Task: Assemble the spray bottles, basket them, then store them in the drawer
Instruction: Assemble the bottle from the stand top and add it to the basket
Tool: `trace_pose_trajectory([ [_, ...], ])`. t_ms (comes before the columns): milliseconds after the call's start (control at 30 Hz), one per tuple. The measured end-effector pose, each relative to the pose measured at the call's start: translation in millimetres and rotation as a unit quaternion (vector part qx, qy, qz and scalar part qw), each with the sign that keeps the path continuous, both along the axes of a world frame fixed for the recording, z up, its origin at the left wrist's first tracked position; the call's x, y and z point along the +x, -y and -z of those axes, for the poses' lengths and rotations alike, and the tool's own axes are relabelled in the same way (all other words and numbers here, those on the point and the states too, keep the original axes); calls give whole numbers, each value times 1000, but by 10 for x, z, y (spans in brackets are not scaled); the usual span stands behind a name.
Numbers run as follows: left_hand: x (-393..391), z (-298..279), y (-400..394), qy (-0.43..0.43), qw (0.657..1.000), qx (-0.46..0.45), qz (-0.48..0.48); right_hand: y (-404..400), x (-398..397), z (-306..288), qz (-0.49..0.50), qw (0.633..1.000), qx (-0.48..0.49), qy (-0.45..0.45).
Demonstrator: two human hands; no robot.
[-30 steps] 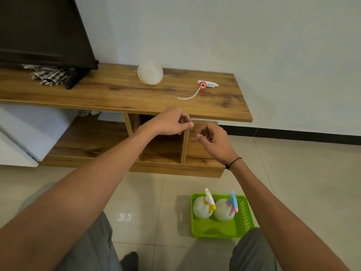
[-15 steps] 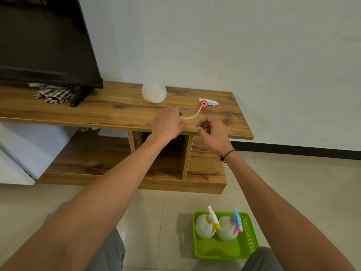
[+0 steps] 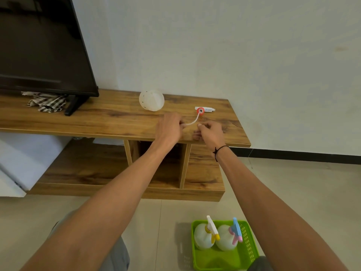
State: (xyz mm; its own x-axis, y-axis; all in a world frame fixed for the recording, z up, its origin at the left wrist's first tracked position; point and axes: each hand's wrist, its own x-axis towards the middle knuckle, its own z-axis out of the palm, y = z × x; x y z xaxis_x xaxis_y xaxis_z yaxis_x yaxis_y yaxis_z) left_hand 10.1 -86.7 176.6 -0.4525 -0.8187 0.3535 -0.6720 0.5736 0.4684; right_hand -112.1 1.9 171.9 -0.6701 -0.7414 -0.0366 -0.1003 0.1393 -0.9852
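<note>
We saw the wooden TV stand (image 3: 109, 122) along the wall, with open compartments (image 3: 164, 169) beneath its top; what we could see of their insides looked bare, though our left forearm covered part of the middle one. A dark television (image 3: 39, 47) stood at the left of the top, with a checked cloth (image 3: 47, 102) lying under its edge.

On the floor tiles near our knees sat the green basket (image 3: 252, 249). It held two assembled spray bottles side by side and touching: one with a white and yellow trigger (image 3: 204, 237), one with a blue and pink trigger (image 3: 226, 240). The front part of the basket floor was bare.

On the stand's top lay the round white bottle body (image 3: 152, 100) on its side, well apart from the red-collared spray head (image 3: 203, 110), whose thin white tube (image 3: 192, 122) curved toward us.

Our left hand (image 3: 169, 128) rested loosely curled on the top, its fingers at the tube's free end; we could not tell whether it gripped it. Our right hand (image 3: 210, 132) was loosely curled just beside it, holding nothing we could see.
</note>
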Motion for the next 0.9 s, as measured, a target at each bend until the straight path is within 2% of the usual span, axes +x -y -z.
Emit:
trace_pose_trajectory([
  [67, 38, -41, 14, -25, 1000, 1, 9, 120, 12, -51, -2, 994, -4, 106],
  [167, 124, -81, 42, -56, 998, 7, 17, 275, 27, -138, -25, 967, -24, 251],
  [300, 209, -102, 88, -32, 999, 24, 25, 427, 6, -204, -16, 938, -17, 345],
  [433, 277, -115, 182, -2, 998, 64, 19, 588, -113, -172, 23, 947, -13, 321],
  [600, 280, -121, 224, -5, 995, 88, 41, 695, -189, -140, 18, 963, -12, 269],
  [700, 265, -210, 324, -112, 982, 153, 8, 760, -224, -112, 17, 968, -21, 249],
  [800, 247, -345, 544, -270, 937, 189, -116, 805, -266, -75, 15, 971, -22, 238],
  [833, 247, -377, 636, -299, 922, 194, -154, 814, -274, -71, 14, 972, -17, 234],
  [900, 260, -414, 803, -297, 906, 214, -211, 848, -289, -53, 17, 975, 0, 222],
])
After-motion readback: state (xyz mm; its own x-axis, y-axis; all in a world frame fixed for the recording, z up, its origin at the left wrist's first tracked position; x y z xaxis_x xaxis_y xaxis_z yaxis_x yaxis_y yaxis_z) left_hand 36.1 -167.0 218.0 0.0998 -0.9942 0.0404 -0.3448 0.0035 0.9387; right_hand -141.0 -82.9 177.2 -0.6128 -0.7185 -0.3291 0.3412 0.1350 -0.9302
